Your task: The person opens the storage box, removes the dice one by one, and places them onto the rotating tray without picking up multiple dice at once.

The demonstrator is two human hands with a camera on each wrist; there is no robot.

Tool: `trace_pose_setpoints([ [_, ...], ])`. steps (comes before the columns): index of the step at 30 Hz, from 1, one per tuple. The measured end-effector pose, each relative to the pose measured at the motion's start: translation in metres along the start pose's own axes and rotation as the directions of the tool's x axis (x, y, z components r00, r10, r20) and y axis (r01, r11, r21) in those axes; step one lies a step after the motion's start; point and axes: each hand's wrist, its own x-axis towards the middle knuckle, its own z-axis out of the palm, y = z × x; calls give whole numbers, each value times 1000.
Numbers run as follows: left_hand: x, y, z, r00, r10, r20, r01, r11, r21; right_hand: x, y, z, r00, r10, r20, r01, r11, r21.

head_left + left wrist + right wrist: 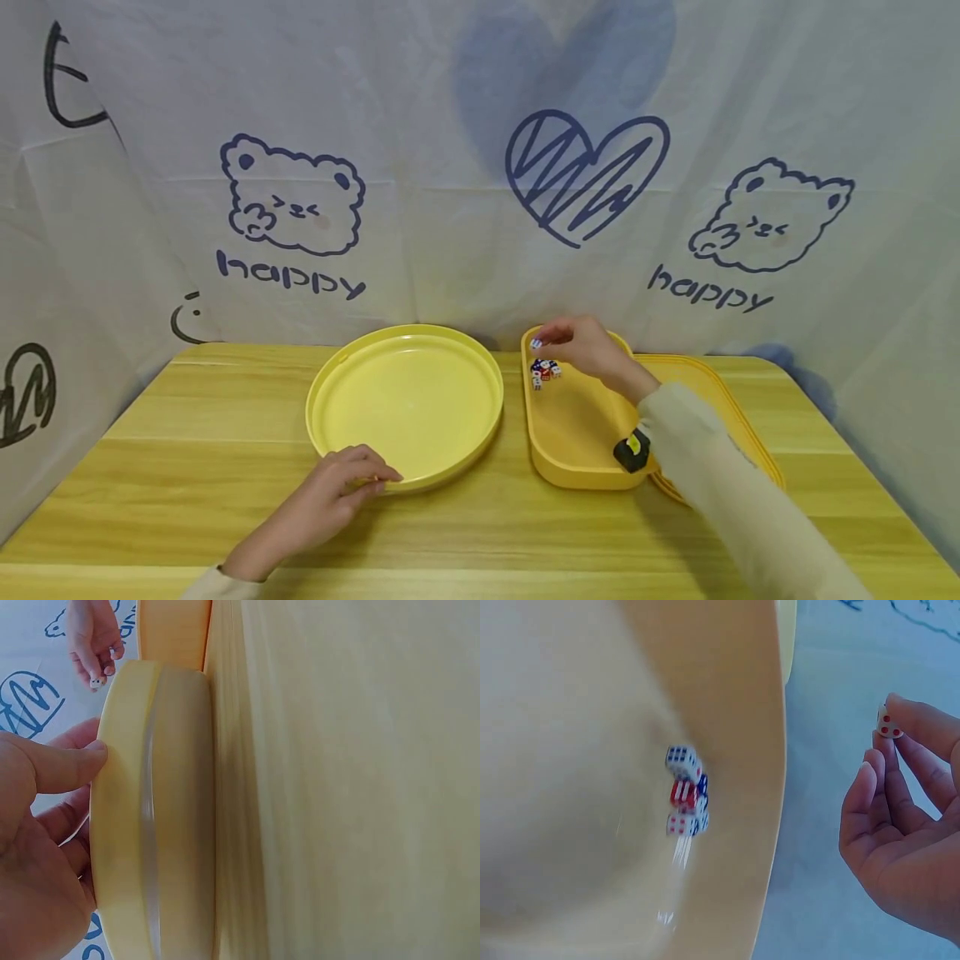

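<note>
My right hand (588, 346) pinches a white die (888, 724) with red dots between thumb and fingertips, above the far left of an orange-yellow rectangular box (585, 478). Inside that box several dice huddle by the wall, among them a white die (681, 761) with dark dots, a red die (683, 793) and partly hidden blue ones. At the near edge of a round yellow tray (408, 400), my left hand (330, 496) grips the rim, its thumb on the outer side and fingers over the edge. Nothing lies in the tray.
An orange-yellow lid (738, 417) lies right of the box, partly behind my right sleeve (735, 483). A small black object (632, 451) with a yellow mark sits by that cuff. Behind the wooden table (187, 467) hangs a white cloth (420, 233) with drawings.
</note>
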Motion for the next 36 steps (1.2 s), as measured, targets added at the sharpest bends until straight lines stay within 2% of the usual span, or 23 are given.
trace_pose_setpoints([
  [10, 0, -1, 0, 1000, 2, -9, -2, 1000, 10, -12, -26, 17, 992, -106, 66, 104, 994, 39],
  [14, 0, -2, 1, 1000, 3, -13, -3, 1000, 4, -17, -37, 31, 984, -164, 69, 163, 986, 21],
  [20, -1, -3, 2, 1000, -11, -6, 11, 1000, -1, -27, -49, 55, 979, -187, 76, 185, 982, 35],
  [29, -2, -3, 2, 1000, -3, -21, 3, 1000, -1, -35, -56, 84, 970, -213, 114, 210, 977, 36],
  [36, -1, -2, 2, 1000, 3, -29, -3, 1000, 3, -37, -53, 103, 946, -275, 170, 278, 961, 8],
])
